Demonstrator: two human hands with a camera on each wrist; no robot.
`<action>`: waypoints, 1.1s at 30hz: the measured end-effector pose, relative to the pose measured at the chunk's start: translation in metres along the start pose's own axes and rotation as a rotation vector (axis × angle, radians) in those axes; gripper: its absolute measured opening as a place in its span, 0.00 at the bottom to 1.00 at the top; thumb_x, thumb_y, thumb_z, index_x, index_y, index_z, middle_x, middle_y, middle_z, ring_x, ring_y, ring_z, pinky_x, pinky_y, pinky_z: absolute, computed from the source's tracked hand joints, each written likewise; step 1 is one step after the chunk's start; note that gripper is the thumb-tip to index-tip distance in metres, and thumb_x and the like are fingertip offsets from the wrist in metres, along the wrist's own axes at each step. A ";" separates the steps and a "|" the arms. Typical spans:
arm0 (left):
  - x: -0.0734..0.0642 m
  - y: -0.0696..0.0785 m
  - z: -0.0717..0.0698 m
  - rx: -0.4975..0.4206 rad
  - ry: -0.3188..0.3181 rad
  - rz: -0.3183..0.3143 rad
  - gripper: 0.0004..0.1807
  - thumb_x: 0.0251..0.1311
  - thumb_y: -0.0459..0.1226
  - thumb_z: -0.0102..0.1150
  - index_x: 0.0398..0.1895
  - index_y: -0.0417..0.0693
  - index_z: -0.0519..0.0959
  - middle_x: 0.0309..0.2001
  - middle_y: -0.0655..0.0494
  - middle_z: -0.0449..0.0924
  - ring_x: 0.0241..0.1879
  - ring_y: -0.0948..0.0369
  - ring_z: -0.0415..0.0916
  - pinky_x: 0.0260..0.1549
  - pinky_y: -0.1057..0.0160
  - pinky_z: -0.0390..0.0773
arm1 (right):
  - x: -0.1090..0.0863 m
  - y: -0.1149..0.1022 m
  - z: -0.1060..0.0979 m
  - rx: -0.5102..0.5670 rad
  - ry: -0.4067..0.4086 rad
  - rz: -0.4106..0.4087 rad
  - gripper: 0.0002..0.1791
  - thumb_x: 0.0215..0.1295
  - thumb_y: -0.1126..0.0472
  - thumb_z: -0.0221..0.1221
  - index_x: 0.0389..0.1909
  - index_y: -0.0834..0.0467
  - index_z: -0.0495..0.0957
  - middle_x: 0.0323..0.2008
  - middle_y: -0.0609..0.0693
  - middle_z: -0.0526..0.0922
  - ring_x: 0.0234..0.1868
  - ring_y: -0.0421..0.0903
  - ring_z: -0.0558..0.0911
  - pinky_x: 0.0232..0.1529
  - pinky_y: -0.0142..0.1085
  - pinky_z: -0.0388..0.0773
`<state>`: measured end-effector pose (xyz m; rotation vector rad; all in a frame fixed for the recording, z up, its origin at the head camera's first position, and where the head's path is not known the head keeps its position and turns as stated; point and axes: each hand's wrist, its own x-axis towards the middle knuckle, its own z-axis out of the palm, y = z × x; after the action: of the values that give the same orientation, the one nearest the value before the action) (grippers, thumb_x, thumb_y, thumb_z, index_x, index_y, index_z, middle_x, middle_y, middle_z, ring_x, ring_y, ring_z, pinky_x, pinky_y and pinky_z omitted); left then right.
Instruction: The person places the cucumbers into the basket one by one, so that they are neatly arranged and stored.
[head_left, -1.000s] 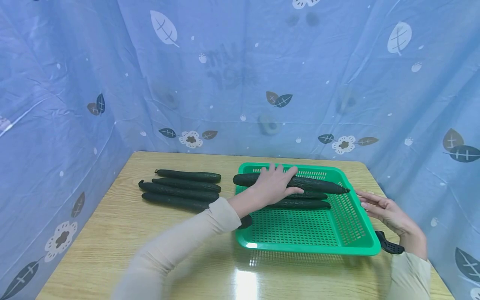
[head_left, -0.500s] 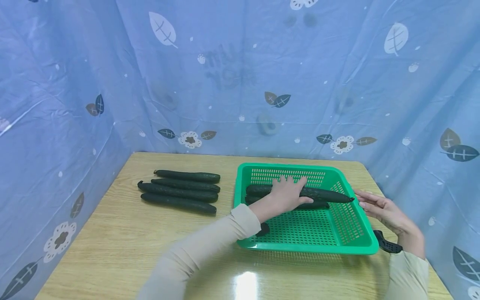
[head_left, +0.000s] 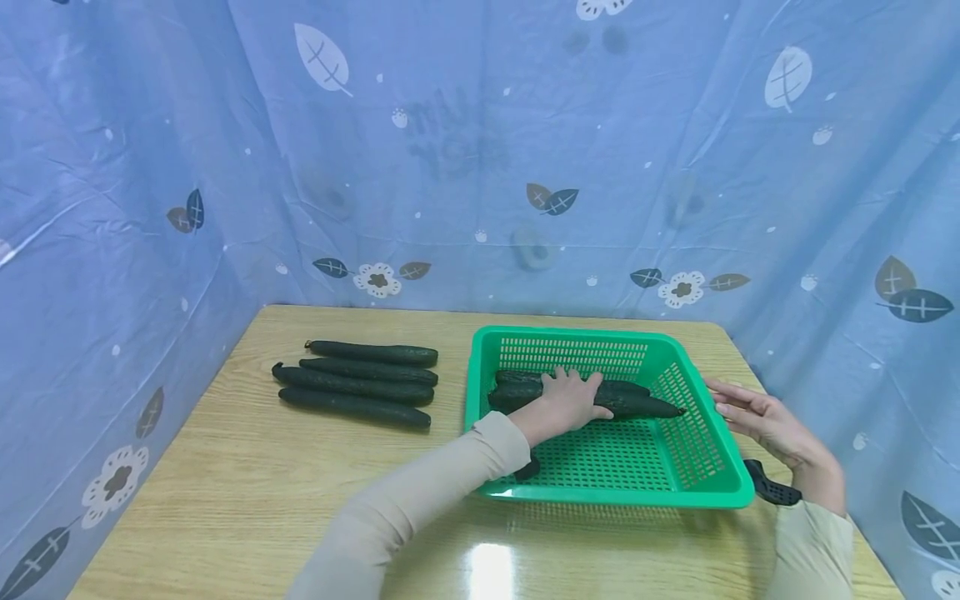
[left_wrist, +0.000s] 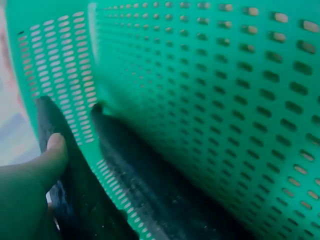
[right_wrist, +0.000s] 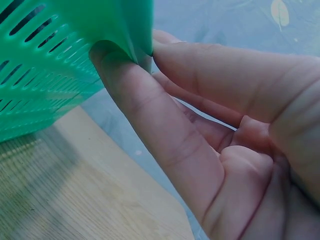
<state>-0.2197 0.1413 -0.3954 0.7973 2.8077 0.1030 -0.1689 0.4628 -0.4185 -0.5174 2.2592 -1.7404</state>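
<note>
In the head view, my left hand point(head_left: 567, 402) reaches into a green plastic basket point(head_left: 615, 497) and grips a dark green cucumber point(head_left: 647, 406) from above. The left wrist view shows the thumb point(left_wrist: 56, 150) lying along that cucumber point(left_wrist: 82, 195), with another cucumber point(left_wrist: 155, 185) beside it on the basket floor. Part of the gripped cucumber is hidden under the hand. At the basket's right side, my right hand point(head_left: 772, 425) holds the rim point(right_wrist: 142, 30) between thumb and fingers, as the right wrist view shows.
Several cucumbers point(head_left: 360, 383) lie roughly parallel on the left of the wooden table point(head_left: 247, 500). Blue patterned curtains point(head_left: 450, 167) hang behind the table and along both sides. Black wrist camera mounts point(head_left: 772, 485) sit on the wrists.
My left hand has lowered the cucumber from above the basket down beside the others inside it, moving slightly nearer to me. The right hand stays at the rim.
</note>
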 end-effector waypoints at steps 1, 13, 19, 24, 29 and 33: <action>0.001 0.000 0.002 0.000 -0.005 0.001 0.36 0.59 0.65 0.40 0.69 0.67 0.53 0.67 0.50 0.61 0.67 0.46 0.55 0.60 0.47 0.63 | 0.000 0.001 0.000 -0.002 0.001 0.000 0.26 0.71 0.71 0.41 0.69 0.67 0.50 0.59 0.27 0.67 0.55 0.24 0.70 0.48 0.21 0.72; 0.005 0.006 0.019 0.081 0.001 0.036 0.26 0.59 0.60 0.45 0.58 0.64 0.59 0.53 0.52 0.69 0.57 0.51 0.64 0.53 0.50 0.68 | 0.001 0.000 0.001 0.009 0.014 0.002 0.26 0.71 0.71 0.41 0.69 0.66 0.51 0.58 0.27 0.68 0.55 0.24 0.70 0.48 0.21 0.72; 0.003 0.007 0.022 0.136 0.008 0.044 0.24 0.59 0.59 0.47 0.54 0.64 0.59 0.48 0.54 0.69 0.52 0.53 0.66 0.50 0.52 0.69 | 0.000 -0.001 0.002 -0.007 0.023 0.012 0.26 0.71 0.70 0.42 0.69 0.64 0.52 0.58 0.27 0.67 0.55 0.23 0.70 0.47 0.20 0.72; 0.006 0.005 0.024 0.151 -0.004 0.041 0.26 0.58 0.60 0.47 0.57 0.66 0.58 0.52 0.54 0.68 0.55 0.53 0.64 0.53 0.52 0.68 | 0.001 -0.002 0.002 -0.014 0.024 0.021 0.27 0.71 0.70 0.42 0.69 0.67 0.51 0.58 0.26 0.67 0.55 0.22 0.70 0.47 0.21 0.72; 0.008 0.002 0.025 0.189 0.002 0.047 0.30 0.56 0.62 0.49 0.60 0.67 0.59 0.55 0.55 0.66 0.57 0.54 0.64 0.54 0.52 0.66 | 0.001 -0.001 0.002 -0.003 0.017 0.014 0.27 0.71 0.70 0.42 0.69 0.65 0.51 0.58 0.27 0.68 0.55 0.23 0.70 0.47 0.21 0.72; 0.008 0.001 0.025 0.228 0.004 0.057 0.34 0.52 0.64 0.53 0.61 0.66 0.60 0.57 0.56 0.65 0.58 0.55 0.64 0.55 0.53 0.66 | 0.001 -0.001 0.002 0.003 0.010 0.008 0.27 0.71 0.71 0.41 0.69 0.67 0.50 0.58 0.27 0.68 0.55 0.23 0.70 0.47 0.21 0.72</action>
<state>-0.2200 0.1460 -0.4207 0.9273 2.8346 -0.2100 -0.1691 0.4602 -0.4180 -0.4990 2.2615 -1.7463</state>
